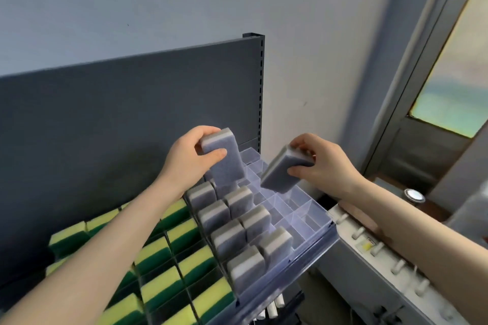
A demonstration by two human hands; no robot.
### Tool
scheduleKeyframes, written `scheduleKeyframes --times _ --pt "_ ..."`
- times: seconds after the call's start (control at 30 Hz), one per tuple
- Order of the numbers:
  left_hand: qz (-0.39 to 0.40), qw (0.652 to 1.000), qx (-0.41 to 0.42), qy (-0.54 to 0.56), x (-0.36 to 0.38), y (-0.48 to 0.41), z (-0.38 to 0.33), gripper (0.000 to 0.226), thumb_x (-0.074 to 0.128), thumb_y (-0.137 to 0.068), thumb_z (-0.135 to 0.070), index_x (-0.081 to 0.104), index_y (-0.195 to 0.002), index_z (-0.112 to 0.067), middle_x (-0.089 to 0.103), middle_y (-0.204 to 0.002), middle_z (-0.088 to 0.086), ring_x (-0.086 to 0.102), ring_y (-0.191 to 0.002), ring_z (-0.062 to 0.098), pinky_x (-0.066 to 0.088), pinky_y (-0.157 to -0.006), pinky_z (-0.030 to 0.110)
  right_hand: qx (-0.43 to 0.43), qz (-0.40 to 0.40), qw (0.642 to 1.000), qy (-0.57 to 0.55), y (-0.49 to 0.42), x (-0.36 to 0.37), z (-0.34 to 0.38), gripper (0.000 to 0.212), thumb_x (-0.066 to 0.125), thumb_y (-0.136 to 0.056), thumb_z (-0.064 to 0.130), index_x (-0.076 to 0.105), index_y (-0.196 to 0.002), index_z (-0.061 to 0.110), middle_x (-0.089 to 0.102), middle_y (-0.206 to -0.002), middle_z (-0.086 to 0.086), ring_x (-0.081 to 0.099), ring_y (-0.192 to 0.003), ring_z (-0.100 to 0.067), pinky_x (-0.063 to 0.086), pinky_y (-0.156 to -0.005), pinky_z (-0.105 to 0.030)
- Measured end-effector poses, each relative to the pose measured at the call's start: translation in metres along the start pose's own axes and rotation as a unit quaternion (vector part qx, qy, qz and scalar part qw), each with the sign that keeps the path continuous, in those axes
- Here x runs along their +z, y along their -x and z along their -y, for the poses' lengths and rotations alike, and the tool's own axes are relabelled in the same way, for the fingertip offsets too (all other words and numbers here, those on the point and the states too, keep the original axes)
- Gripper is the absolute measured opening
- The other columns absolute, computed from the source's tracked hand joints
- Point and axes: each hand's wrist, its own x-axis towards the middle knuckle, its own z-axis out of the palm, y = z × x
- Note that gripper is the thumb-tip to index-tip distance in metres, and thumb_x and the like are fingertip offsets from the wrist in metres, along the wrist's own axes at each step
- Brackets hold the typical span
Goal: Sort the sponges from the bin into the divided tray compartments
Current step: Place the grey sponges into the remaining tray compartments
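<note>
My left hand (188, 155) grips a grey sponge (224, 163) by its upper end, holding it nearly upright with its lower end down among the back compartments of the clear divided tray (314, 235). My right hand (319, 163) holds a second grey sponge (282, 173) tilted in the air above the tray's empty right compartments. Several grey sponges (228, 237) stand upright in the tray's left columns. The bin is not in view.
Yellow-and-green sponges (169, 282) fill a divided tray to the left. A dark shelf back panel (126, 113) rises behind both trays. A white unit with pegs (369, 245) lies under my right forearm. A door frame (412, 87) stands at the right.
</note>
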Motion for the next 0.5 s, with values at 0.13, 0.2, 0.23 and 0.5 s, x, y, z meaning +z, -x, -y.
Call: scheduleKeyframes --times 0.13,0.2,0.23,0.5 --pt "-0.014 1.0 -0.018 -0.012 0.005 -0.025 0.008 0.035 0.074 -0.078 -0.013 0.063 -0.107 -0.03 0.065 -0.1 -0.015 0.059 -0.091 0.006 0.048 -0.073 0.022 -0.014 0.015 1.0 0.01 -0.034 0.004 -0.012 0.04 0.071 -0.071 0.013 0.056 -0.106 0.024 0.062 -0.093 0.008 0.058 -0.088 -0.018 0.047 -0.078 -0.031" --pt "-0.02 0.999 -0.024 -0.012 0.009 -0.034 0.012 0.035 0.074 -0.077 -0.013 0.063 -0.106 -0.029 0.065 -0.099 -0.013 0.06 -0.091 0.01 0.05 -0.077 0.028 -0.019 0.017 1.0 0.013 -0.048 0.008 -0.019 0.04 0.071 -0.071 0.013 0.056 -0.106 0.024 0.063 -0.095 0.008 0.058 -0.088 -0.018 0.047 -0.078 -0.031" --pt "-0.022 0.999 -0.027 -0.014 0.011 -0.039 0.014 0.035 0.074 -0.077 -0.013 0.063 -0.106 -0.029 0.065 -0.099 -0.012 0.06 -0.091 0.012 0.051 -0.077 0.03 -0.022 0.018 1.0 0.011 -0.054 0.01 -0.023 0.04 0.071 -0.071 0.013 0.056 -0.106 0.024 0.063 -0.096 0.007 0.058 -0.088 -0.018 0.047 -0.078 -0.031" --pt "-0.026 0.997 -0.06 -0.051 0.026 -0.063 0.026 0.034 0.076 -0.076 -0.018 0.059 -0.103 -0.031 0.065 -0.097 -0.013 0.061 -0.091 0.01 0.054 -0.08 0.037 -0.045 0.056 0.997 -0.011 -0.099 0.023 -0.05 0.039 0.072 -0.07 0.012 0.059 -0.104 0.025 0.063 -0.092 0.008 0.058 -0.085 -0.019 0.048 -0.077 -0.031"
